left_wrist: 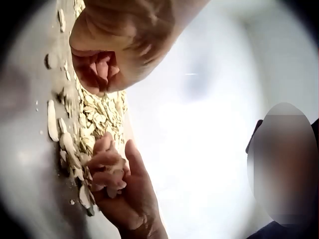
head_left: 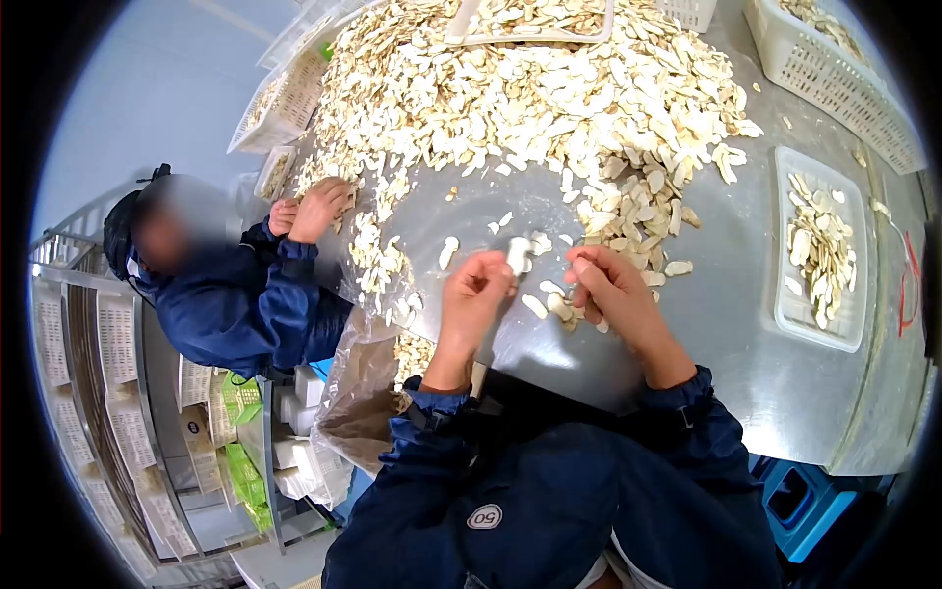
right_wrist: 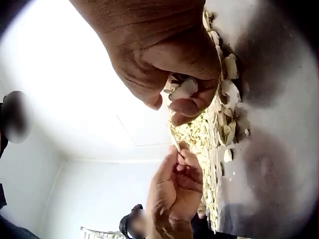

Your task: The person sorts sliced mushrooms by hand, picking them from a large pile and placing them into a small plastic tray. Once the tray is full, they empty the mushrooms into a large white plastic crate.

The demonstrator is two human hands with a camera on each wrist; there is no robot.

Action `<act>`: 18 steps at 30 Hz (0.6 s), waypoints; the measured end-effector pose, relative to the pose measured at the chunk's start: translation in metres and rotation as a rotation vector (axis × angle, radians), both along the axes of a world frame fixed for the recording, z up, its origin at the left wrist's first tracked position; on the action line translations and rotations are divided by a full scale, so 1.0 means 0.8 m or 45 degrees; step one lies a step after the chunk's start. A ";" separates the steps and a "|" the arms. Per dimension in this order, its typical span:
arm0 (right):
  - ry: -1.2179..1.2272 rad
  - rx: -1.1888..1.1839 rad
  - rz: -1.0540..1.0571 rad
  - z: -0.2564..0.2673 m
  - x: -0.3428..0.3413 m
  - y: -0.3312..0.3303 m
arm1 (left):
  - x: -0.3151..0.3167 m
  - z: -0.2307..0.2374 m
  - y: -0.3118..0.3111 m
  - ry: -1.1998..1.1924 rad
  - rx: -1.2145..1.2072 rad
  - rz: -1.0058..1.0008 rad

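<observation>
My left hand point(head_left: 475, 300) pinches a pale dried slice point(head_left: 518, 255) between thumb and fingertips, above the metal table; the right wrist view shows this slice point(right_wrist: 174, 139) edge-on. Close by on the right, my right hand point(head_left: 620, 294) has its fingers curled round whitish slices point(right_wrist: 184, 89), seen in the right wrist view and, from the far side, in the left wrist view. Loose slices point(head_left: 557, 306) lie on the table between and below the hands. Behind them spreads a large heap of slices point(head_left: 530, 98), with a darker pile point(head_left: 638, 211) at its near edge.
A white tray with slices point(head_left: 781, 304) stands at the right, a perforated basket point(head_left: 834, 83) at the back right. At the left another person point(head_left: 245, 294) handles slices by the heap. A clear plastic bag point(head_left: 358, 402) hangs at the table's front edge; a blue stool point(head_left: 805, 506) stands below right.
</observation>
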State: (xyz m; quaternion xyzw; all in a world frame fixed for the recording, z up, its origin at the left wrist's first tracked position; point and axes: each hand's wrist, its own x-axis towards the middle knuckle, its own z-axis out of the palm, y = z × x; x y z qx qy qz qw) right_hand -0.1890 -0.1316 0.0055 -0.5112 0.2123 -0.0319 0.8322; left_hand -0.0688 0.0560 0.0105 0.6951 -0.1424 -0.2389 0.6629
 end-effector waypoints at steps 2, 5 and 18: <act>0.020 0.149 -0.022 0.009 0.002 0.007 | -0.016 0.027 -0.018 0.023 -0.015 -0.194; -0.007 0.125 -0.021 0.006 0.001 0.004 | -0.004 0.013 -0.031 -0.469 0.274 -0.103; 0.059 0.186 0.019 0.017 -0.002 -0.009 | 0.022 -0.017 -0.053 -1.116 0.694 -0.064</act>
